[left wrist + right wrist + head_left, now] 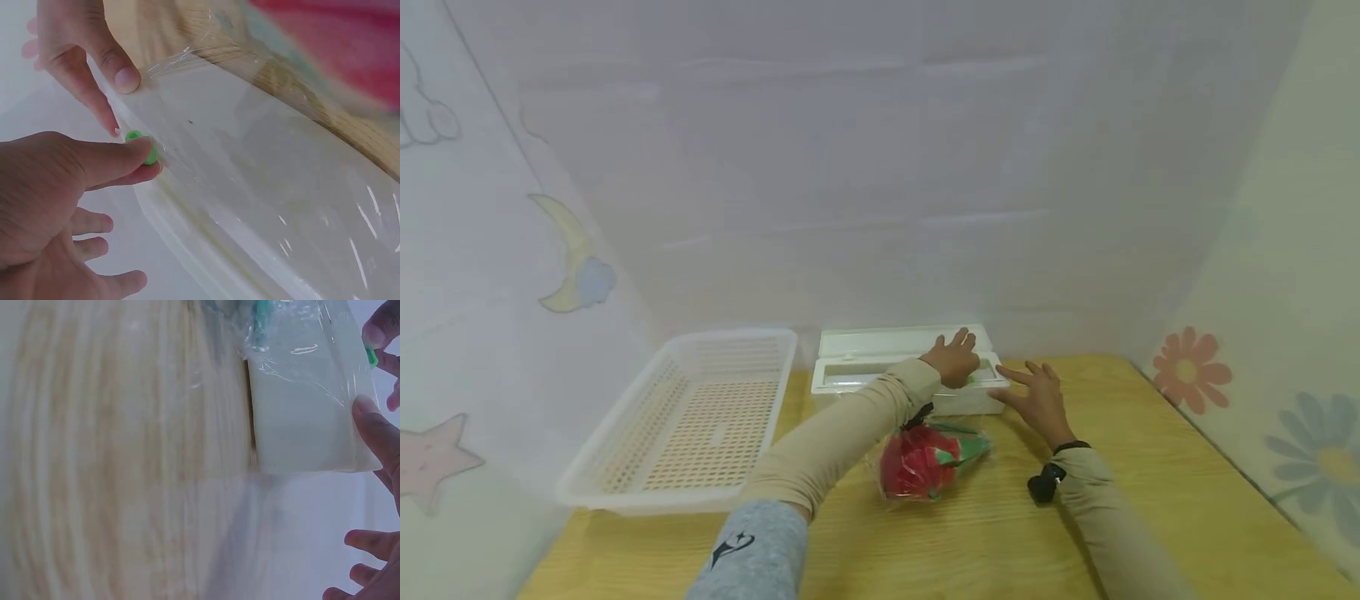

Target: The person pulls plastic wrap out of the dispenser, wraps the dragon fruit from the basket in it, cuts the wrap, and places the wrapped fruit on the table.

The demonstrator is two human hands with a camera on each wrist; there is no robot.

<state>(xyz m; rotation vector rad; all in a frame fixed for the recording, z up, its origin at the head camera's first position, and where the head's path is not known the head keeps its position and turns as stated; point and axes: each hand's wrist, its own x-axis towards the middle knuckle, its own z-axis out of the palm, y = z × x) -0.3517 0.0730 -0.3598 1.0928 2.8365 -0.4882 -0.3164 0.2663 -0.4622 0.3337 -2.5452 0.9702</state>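
Note:
A long white box (pixel 955 403) with its lid (pixel 895 340) raised stands near the back wall. My left hand (pixel 953 363) pinches a small green slider (pixel 150 155) between thumb and index finger at the box's long edge, the other fingers spread. My right hand (pixel 1039 402) holds the right end of the box, its thumb (pixel 369 415) on the front face. Clear film (pixel 250 181) lies over the box front, wrinkled and shiny. In front of the box, a red and green object (pixel 921 462) sits in clear plastic, partly behind my left forearm.
A white plastic basket (pixel 662 502) with a slatted bottom stands on the left of the wooden table (pixel 977 550). A pale wall (pixel 880 167) rises right behind the box, and side walls with painted flowers and stars flank the table.

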